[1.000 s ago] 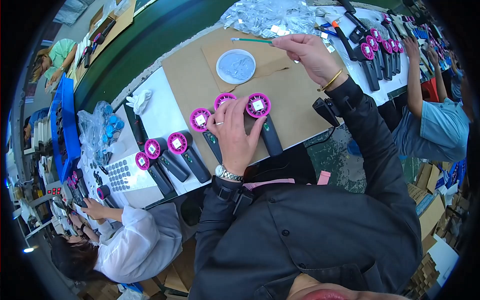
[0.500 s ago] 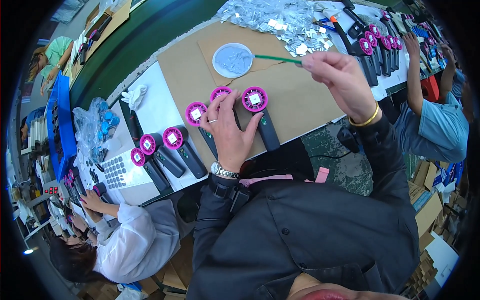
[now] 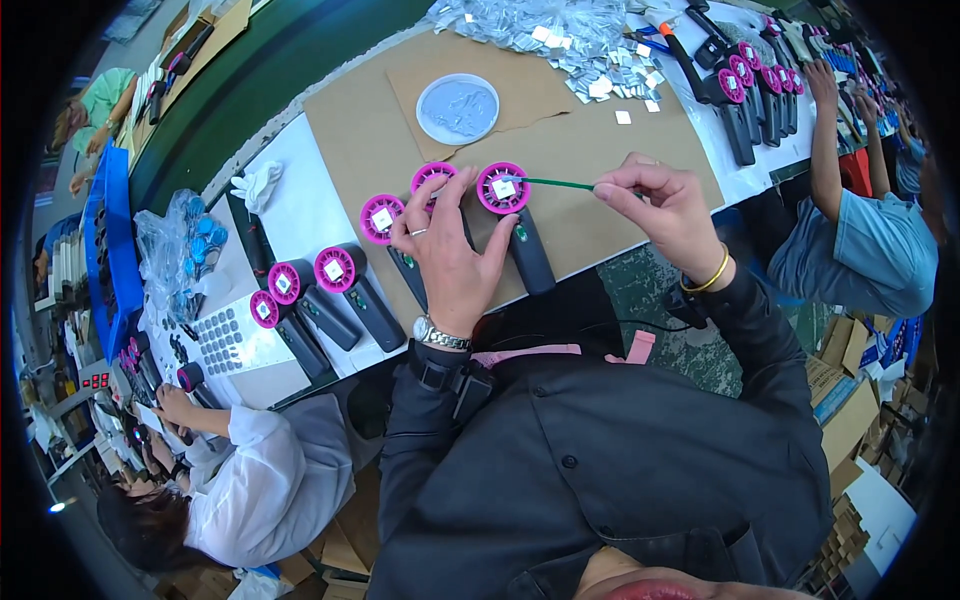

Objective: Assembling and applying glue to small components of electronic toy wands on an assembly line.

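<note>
My right hand (image 3: 660, 205) pinches the end of a thin green stick (image 3: 560, 184). The stick's tip meets the white square at the centre of a dark handheld fan (image 3: 532, 258) with a pink round head. My left hand (image 3: 455, 255) has its fingers spread, with the thumb beside that fan's neck. Its fingertips lie over a second pink-headed fan (image 3: 425, 177), partly hiding it. Just left of the hand is a third fan (image 3: 381, 218), also with a white square. Behind the fans, a round white dish (image 3: 456, 141) holds pale grey paste.
Brown cardboard (image 3: 610, 150) covers the work surface. Several more pink-headed fans (image 3: 340, 267) lie to the left, others (image 3: 732, 90) at far right. A heap of small silvery squares (image 3: 590, 65) spreads at the back. Co-workers sit on both sides, one in a white shirt (image 3: 265, 490).
My right hand has come down and nearer, bringing the stick's tip from the dish to the white square on the right-hand fan. My left hand stays over the fans.
</note>
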A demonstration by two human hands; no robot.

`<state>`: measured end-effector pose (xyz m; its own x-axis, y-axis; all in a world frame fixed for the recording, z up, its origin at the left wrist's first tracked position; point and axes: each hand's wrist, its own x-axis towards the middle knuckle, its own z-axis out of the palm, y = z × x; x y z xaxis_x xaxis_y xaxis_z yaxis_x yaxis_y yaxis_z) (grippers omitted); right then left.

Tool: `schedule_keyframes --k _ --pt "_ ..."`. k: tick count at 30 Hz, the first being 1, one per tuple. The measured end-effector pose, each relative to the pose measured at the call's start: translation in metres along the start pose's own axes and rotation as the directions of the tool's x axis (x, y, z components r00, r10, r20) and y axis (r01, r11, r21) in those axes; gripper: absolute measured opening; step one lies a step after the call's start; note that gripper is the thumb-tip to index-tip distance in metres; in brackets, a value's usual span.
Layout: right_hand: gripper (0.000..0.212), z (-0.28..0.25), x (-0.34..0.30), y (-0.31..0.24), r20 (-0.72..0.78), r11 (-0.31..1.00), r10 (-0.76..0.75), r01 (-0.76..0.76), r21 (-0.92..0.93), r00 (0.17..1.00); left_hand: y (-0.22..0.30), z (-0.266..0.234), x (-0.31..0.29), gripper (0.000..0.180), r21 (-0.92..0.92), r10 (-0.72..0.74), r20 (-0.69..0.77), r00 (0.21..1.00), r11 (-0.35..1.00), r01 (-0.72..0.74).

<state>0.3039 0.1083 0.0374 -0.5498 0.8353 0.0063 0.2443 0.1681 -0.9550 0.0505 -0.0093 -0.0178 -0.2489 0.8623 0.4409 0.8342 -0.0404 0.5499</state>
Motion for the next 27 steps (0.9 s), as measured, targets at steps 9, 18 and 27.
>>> schedule_keyframes --k 9,18,27 --pt "0.027 0.011 0.006 0.007 0.168 0.535 -0.697 0.662 -0.525 0.697 -0.001 0.003 0.002 0.072 -0.021 -0.007 0.002 1.0 1.0 0.007" --pt "0.029 0.01 0.006 0.014 0.44 0.16 -0.746 0.775 -0.611 0.5 -0.003 0.004 0.002 0.073 -0.017 0.0 -0.007 1.0 1.0 -0.001" --pt "0.029 0.008 0.003 0.017 0.395 0.187 -0.779 0.782 -0.594 0.487 -0.003 0.003 0.003 0.072 -0.001 0.008 -0.005 1.0 1.0 -0.008"
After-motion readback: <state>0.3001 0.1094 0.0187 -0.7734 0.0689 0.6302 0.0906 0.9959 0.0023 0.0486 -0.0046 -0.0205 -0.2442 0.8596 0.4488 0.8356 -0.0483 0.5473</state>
